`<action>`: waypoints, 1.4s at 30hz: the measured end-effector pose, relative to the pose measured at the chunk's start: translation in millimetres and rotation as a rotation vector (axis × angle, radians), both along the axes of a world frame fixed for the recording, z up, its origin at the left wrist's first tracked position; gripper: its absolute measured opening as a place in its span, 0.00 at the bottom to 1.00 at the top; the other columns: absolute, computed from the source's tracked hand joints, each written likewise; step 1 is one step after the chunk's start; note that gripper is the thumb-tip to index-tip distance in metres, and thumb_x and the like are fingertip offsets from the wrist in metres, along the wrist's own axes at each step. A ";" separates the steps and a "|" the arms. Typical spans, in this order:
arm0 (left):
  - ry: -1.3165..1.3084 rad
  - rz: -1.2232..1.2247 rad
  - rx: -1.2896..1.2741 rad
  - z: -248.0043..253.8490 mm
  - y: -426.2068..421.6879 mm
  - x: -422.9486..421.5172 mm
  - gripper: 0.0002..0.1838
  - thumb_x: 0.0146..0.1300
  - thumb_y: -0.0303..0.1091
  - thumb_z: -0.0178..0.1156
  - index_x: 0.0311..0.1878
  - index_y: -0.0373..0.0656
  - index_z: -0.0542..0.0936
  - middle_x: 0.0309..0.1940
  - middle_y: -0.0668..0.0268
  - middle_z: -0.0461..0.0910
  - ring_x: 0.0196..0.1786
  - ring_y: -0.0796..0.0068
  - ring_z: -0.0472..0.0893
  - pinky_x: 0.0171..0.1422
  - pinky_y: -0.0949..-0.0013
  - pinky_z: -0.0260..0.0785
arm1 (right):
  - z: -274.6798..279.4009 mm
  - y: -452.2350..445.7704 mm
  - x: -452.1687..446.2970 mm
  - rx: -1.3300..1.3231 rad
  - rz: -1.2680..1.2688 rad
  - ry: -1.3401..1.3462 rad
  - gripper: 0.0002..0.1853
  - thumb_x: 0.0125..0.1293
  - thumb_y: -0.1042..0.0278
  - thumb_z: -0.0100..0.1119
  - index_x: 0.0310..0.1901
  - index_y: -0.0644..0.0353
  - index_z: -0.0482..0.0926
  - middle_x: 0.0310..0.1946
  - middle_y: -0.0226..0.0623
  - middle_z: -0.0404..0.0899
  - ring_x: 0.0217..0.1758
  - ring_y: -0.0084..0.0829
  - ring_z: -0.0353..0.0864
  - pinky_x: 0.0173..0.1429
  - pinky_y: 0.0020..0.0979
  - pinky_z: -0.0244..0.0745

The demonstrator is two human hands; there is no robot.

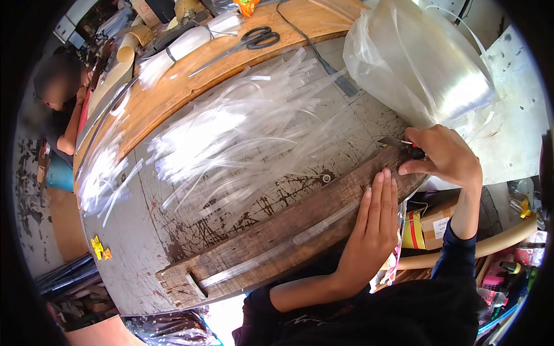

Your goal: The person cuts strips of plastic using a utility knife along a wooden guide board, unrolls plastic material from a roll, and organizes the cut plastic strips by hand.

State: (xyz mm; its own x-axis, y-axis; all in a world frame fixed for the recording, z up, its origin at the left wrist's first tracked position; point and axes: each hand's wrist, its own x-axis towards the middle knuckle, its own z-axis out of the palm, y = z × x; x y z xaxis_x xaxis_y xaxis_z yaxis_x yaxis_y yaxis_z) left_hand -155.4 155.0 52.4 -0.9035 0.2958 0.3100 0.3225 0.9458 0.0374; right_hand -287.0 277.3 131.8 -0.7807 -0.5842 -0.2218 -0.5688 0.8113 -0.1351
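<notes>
1 clear strip (326, 228), lower centre of frame, runs lower left to centre right along the board (277, 233), nearer my flattened left hand (375, 239) than my right hand (447, 155), which grips a cutter (412, 151).

I have my left hand (375, 228) palm down, fingers (375, 202) straight and close together, the left forearm (309, 293) slanting up from the lower left. My right hand (447, 153), just beyond, is curled closed, thumb (416, 167) pointing toward the left fingertips, the right forearm (465, 210) rising steeply.
</notes>
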 end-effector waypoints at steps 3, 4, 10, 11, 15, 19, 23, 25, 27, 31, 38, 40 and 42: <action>0.101 0.049 -0.157 -3.1 0.7 1.6 0.26 0.61 0.41 0.43 0.57 0.31 0.68 0.60 0.52 0.65 0.65 0.61 0.64 0.70 0.63 0.52 | 5.3 -3.7 2.0 0.068 -0.032 -0.043 0.24 0.47 0.51 0.65 0.32 0.65 0.71 0.25 0.46 0.73 0.35 0.50 0.72 0.37 0.42 0.65; 0.120 0.043 -0.164 -2.1 -0.5 1.0 0.24 0.62 0.37 0.42 0.56 0.31 0.69 0.59 0.52 0.67 0.64 0.61 0.64 0.69 0.63 0.53 | 5.5 -3.7 2.2 0.045 -0.049 -0.054 0.24 0.47 0.52 0.65 0.33 0.66 0.71 0.25 0.46 0.73 0.34 0.50 0.72 0.37 0.41 0.65; 0.028 -0.057 0.043 3.4 -23.1 7.8 0.31 0.58 0.46 0.51 0.58 0.31 0.67 0.60 0.53 0.66 0.65 0.63 0.64 0.69 0.61 0.54 | 22.3 -12.7 18.9 -0.202 -0.355 -0.150 0.21 0.53 0.59 0.63 0.40 0.66 0.69 0.25 0.47 0.74 0.31 0.50 0.73 0.36 0.38 0.67; 0.027 -0.060 0.046 6.7 -29.7 13.3 0.31 0.58 0.46 0.51 0.58 0.31 0.67 0.60 0.53 0.66 0.65 0.63 0.64 0.69 0.61 0.54 | 26.0 -14.1 25.2 -0.316 -0.529 -0.164 0.20 0.55 0.61 0.62 0.43 0.66 0.68 0.26 0.47 0.75 0.30 0.49 0.73 0.34 0.37 0.67; -0.054 0.080 0.107 8.8 -50.6 34.1 0.34 0.53 0.52 0.56 0.58 0.36 0.68 0.60 0.55 0.66 0.65 0.63 0.64 0.66 0.55 0.55 | -2.4 3.7 60.0 -0.401 -0.337 0.179 0.18 0.60 0.63 0.56 0.44 0.64 0.63 0.22 0.48 0.75 0.21 0.46 0.76 0.27 0.38 0.69; -0.019 0.101 0.100 11.9 -53.4 29.8 0.30 0.54 0.52 0.56 0.57 0.44 0.70 0.59 0.55 0.67 0.63 0.64 0.66 0.64 0.45 0.52 | -13.1 -21.9 108.2 -0.048 -0.206 0.006 0.17 0.60 0.64 0.56 0.38 0.69 0.63 0.12 0.44 0.72 0.16 0.44 0.75 0.20 0.37 0.70; 0.035 0.109 0.090 5.2 -54.9 22.4 0.24 0.54 0.51 0.56 0.55 0.56 0.73 0.58 0.57 0.69 0.62 0.65 0.67 0.64 0.40 0.49 | -26.4 -22.2 118.7 -0.136 -0.085 -0.004 0.16 0.59 0.64 0.56 0.37 0.69 0.63 0.11 0.44 0.71 0.14 0.42 0.74 0.16 0.36 0.69; 0.064 0.136 0.081 3.6 -53.5 20.9 0.19 0.56 0.47 0.53 0.52 0.60 0.74 0.57 0.60 0.70 0.60 0.67 0.69 0.63 0.41 0.50 | -26.1 -24.3 117.9 -0.162 -0.046 0.007 0.16 0.59 0.64 0.56 0.35 0.69 0.63 0.11 0.43 0.71 0.12 0.42 0.73 0.17 0.36 0.69; 0.089 0.173 0.071 2.6 -51.5 20.4 0.15 0.59 0.42 0.50 0.50 0.63 0.74 0.55 0.63 0.72 0.59 0.70 0.71 0.62 0.42 0.52 | -24.1 -27.3 117.1 -0.152 -0.055 -0.010 0.16 0.59 0.64 0.56 0.34 0.68 0.63 0.11 0.43 0.71 0.12 0.42 0.73 0.17 0.36 0.69; 0.141 0.230 0.034 0.8 -49.3 18.9 0.14 0.58 0.43 0.52 0.48 0.66 0.75 0.54 0.65 0.73 0.56 0.70 0.73 0.62 0.35 0.44 | -22.2 -30.1 115.7 -0.117 -0.081 -0.054 0.15 0.59 0.64 0.56 0.32 0.67 0.64 0.10 0.43 0.70 0.12 0.42 0.74 0.16 0.36 0.69; 0.127 0.237 0.063 3.5 -48.3 18.2 0.12 0.58 0.41 0.53 0.46 0.67 0.75 0.51 0.66 0.75 0.52 0.71 0.76 0.63 0.37 0.41 | -22.8 -31.5 117.8 -0.135 -0.113 -0.091 0.15 0.58 0.64 0.56 0.32 0.66 0.64 0.10 0.41 0.71 0.10 0.39 0.73 0.14 0.36 0.67; 0.152 0.236 0.047 1.9 -48.9 17.3 0.12 0.59 0.41 0.53 0.46 0.67 0.75 0.50 0.65 0.76 0.50 0.72 0.76 0.62 0.41 0.44 | -23.1 -33.4 117.2 -0.108 -0.115 -0.070 0.14 0.58 0.63 0.56 0.33 0.65 0.64 0.10 0.40 0.71 0.10 0.38 0.73 0.14 0.36 0.67; 0.173 0.235 0.033 0.7 -49.0 16.7 0.12 0.60 0.40 0.53 0.46 0.68 0.75 0.49 0.65 0.76 0.49 0.73 0.77 0.61 0.46 0.47 | -24.1 -36.5 119.2 -0.064 -0.156 -0.080 0.14 0.59 0.62 0.55 0.33 0.64 0.64 0.10 0.40 0.71 0.11 0.38 0.74 0.14 0.36 0.68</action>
